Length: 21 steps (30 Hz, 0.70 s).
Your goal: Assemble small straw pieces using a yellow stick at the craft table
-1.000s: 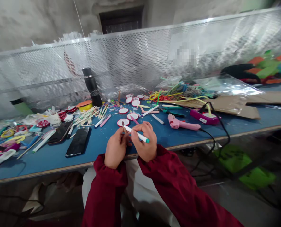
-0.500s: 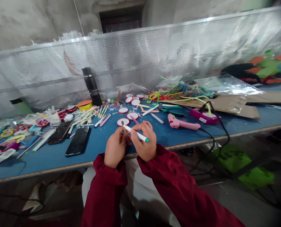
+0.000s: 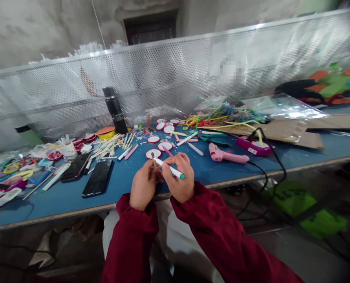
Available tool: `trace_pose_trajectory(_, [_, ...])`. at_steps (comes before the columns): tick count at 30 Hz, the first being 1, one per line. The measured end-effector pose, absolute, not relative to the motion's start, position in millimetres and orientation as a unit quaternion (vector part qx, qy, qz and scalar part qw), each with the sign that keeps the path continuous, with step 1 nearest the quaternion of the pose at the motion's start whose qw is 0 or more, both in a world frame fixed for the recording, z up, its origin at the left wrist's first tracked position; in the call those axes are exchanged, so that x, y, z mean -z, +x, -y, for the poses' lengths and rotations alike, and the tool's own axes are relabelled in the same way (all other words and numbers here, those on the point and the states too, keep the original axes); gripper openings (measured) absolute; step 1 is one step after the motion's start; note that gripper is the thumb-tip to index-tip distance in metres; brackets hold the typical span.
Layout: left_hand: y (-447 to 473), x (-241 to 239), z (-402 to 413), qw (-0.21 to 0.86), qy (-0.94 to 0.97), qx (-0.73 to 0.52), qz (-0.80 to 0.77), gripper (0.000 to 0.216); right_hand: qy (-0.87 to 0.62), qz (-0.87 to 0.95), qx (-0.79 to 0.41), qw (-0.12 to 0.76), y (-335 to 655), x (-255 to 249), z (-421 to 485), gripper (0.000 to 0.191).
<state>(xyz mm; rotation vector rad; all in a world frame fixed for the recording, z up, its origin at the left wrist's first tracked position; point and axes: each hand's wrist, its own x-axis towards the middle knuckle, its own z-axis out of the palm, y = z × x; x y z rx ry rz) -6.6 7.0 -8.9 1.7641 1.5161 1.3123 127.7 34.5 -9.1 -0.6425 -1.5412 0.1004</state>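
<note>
Practically unmoved, hands and marker

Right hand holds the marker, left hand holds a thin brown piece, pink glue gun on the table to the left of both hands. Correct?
One slip: the pink glue gun is on the table to the right of both hands, per the head view. The right hand does hold the marker, the left hand a thin brown piece.
</note>
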Motion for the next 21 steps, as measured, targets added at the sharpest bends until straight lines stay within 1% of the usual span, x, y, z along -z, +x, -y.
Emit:
trace_pose_trajectory(5, [-6.6, 9.3, -8.0, 0.247, 0.631, -0.489, -0.549, 0.015, -0.297, 0.668, -0.036, 0.681, 128.1, 9.4, -34.6, 0.013])
trace_pose_trajectory(12, [-6.7, 10.4, -8.9, 0.255, 0.63, -0.492, -0.543, 0.014, -0.279, 0.686, -0.038, 0.671, 128.3, 10.3, -34.7, 0.011])
trace_pose_trajectory(18, [-5.8, 7.2, -7.6, 0.268, 0.618, -0.495, -0.549, 0.018, -0.306, 0.673, -0.025, 0.673, 128.0, 10.5, -35.5, 0.013])
trace_pose_trajectory(21, [-5.6, 7.8, -7.6, 0.28, 0.617, -0.499, -0.541, 0.018, -0.296, 0.673, -0.026, 0.678, 128.6, 10.1, -34.0, 0.012])
